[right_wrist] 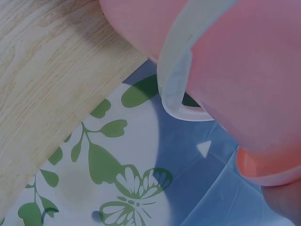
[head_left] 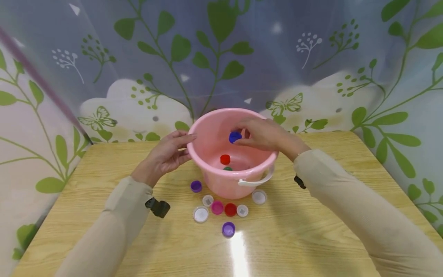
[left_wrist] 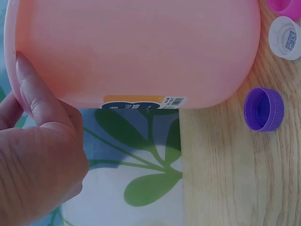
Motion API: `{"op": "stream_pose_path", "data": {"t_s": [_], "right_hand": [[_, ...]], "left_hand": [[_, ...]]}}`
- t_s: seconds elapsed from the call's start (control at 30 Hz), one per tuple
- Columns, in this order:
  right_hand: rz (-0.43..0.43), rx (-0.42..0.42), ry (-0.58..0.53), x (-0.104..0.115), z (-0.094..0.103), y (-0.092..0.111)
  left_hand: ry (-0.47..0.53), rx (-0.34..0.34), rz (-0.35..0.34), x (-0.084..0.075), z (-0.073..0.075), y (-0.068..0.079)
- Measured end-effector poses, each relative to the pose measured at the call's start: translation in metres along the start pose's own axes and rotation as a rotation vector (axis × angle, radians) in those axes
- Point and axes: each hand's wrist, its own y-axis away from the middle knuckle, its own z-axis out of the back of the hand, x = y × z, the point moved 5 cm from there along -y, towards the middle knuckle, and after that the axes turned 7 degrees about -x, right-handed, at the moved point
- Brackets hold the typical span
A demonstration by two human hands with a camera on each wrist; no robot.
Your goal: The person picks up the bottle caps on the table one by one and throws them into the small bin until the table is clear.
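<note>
A pink bucket (head_left: 228, 184) with a white handle (head_left: 254, 181) stands on the wooden table. My left hand (head_left: 169, 152) grips its rim at the left, the thumb over the edge; the left wrist view shows that hand (left_wrist: 42, 127) at the rim too. Inside the bucket's mouth, my right hand (head_left: 261, 134) pinches a blue bottle cap (head_left: 235, 137) between thumb and fingers. Below it, a red cap (head_left: 225, 159) and a partly hidden green cap (head_left: 227, 168) lie on the bucket's floor. In the right wrist view the bucket wall hides most of the right hand.
In front of the bucket lie several caps: purple ones (head_left: 196, 186) (head_left: 228, 229), white ones (head_left: 201, 214) (head_left: 259, 197), a pink one (head_left: 217, 207) and a red one (head_left: 230, 209). A leaf-patterned cloth (head_left: 145, 77) hangs behind the table (head_left: 304, 238).
</note>
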Motion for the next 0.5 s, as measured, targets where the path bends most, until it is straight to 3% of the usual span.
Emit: {"op": "stream_pose_path", "data": {"t_s": [0.23,0.37,0.5], "right_hand": [[-0.04,-0.092,-0.094,-0.002,0.004,0.0],[-0.05,-0.248,-0.212,-0.005,0.012,0.003],[-0.095,-0.478,-0.288,-0.011,0.023,0.013]], "left_hand": [[-0.013,-0.008,-0.005,-0.001,0.0,0.001],[-0.033,-0.022,-0.011,-0.002,0.0,0.002],[-0.045,-0.024,-0.015,-0.002,-0.001,0.002]]}}
